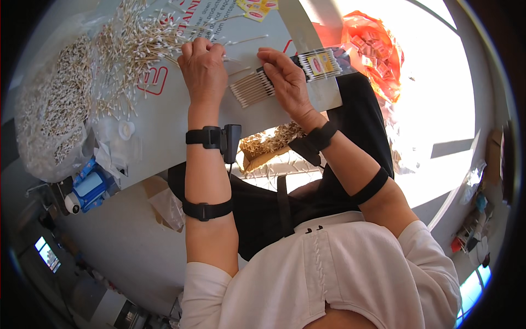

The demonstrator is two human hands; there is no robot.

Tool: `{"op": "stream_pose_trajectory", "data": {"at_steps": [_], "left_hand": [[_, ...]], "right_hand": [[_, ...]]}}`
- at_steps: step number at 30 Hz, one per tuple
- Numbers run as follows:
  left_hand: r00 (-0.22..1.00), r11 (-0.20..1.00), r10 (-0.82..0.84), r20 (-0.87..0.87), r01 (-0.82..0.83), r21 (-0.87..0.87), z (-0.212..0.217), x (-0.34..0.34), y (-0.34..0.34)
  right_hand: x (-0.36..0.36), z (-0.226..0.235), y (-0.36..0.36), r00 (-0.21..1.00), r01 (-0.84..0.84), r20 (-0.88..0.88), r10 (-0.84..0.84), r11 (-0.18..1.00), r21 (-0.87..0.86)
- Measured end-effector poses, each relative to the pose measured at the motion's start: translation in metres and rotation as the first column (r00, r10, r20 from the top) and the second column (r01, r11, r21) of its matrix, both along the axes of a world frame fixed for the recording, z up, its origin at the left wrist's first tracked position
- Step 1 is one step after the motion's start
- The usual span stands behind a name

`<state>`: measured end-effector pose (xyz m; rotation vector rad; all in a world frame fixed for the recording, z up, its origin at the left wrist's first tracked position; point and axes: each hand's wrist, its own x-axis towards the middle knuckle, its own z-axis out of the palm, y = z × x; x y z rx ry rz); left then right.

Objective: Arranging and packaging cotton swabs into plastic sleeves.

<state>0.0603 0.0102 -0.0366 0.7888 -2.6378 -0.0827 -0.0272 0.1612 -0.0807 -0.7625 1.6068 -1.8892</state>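
My right hand (pixel 286 81) grips a flat bundle of wooden-stick cotton swabs (pixel 253 88) laid side by side in a clear sleeve with a yellow and red label (pixel 322 63). Just left of the bundle, my left hand (pixel 204 68) rests knuckles up on the white board (pixel 159 118), its fingers curled over loose swabs at the edge of a scattered pile of cotton swabs (pixel 134 46). Both wrists and forearms carry black straps.
A big clear bag of swabs (pixel 55 107) lies at the left. An orange bag of small red and yellow packets (pixel 372 49) sits at the upper right. A blue and white device (pixel 87 189) sits below the board's edge, and a cardboard box of swabs (pixel 268 143) stands under it.
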Motion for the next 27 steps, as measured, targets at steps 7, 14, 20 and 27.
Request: {"op": "stream_pose_trajectory", "data": {"at_steps": [7, 14, 20, 27], "left_hand": [[0.929, 0.996, 0.044, -0.368, -0.011, 0.091, -0.001, 0.008, -0.016], [0.982, 0.731, 0.041, -0.184, 0.096, 0.675, 0.027, 0.055, 0.068], [0.695, 0.58, 0.465, -0.548, 0.228, 0.782, -0.018, 0.051, 0.068], [0.65, 0.593, 0.455, -0.609, 0.289, 0.751, -0.036, 0.013, 0.078]], "right_hand": [[0.002, 0.001, -0.004, 0.999, 0.004, 0.039, -0.003, 1.0, -0.028], [-0.006, 0.004, 0.003, 0.956, 0.045, 0.292, -0.011, 0.993, -0.109], [0.006, 0.005, -0.004, 0.991, 0.045, 0.129, -0.035, 0.996, -0.079], [0.004, -0.003, -0.011, 0.999, 0.04, 0.027, -0.038, 0.996, -0.079]]}}
